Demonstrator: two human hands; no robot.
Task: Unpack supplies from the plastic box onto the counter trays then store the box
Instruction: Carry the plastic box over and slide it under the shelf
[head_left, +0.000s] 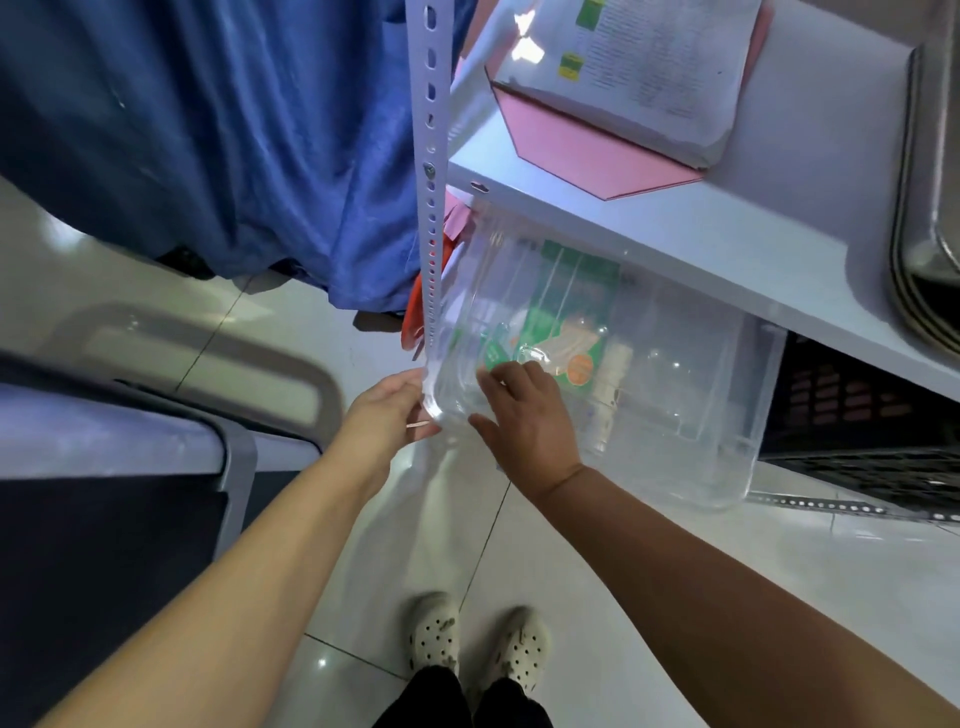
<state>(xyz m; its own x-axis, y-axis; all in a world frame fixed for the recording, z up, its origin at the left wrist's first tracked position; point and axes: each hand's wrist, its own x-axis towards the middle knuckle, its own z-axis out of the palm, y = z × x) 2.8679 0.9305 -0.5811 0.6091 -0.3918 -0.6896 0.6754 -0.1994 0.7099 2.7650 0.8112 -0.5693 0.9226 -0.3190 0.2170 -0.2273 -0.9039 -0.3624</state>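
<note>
The box (675, 389) sits half under the shelf (675, 228), at 2 o'clock from the hands. The left hand (387, 410) grips its near corner, probably steering. The right hand (527, 415) presses flat-fingered on it, likely pushing it in for storage.

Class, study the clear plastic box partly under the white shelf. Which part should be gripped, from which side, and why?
Grip the clear plastic box by its near rounded corners, from the aisle side: the white shelf covers its far part, and the left hand holds one such corner.
</note>
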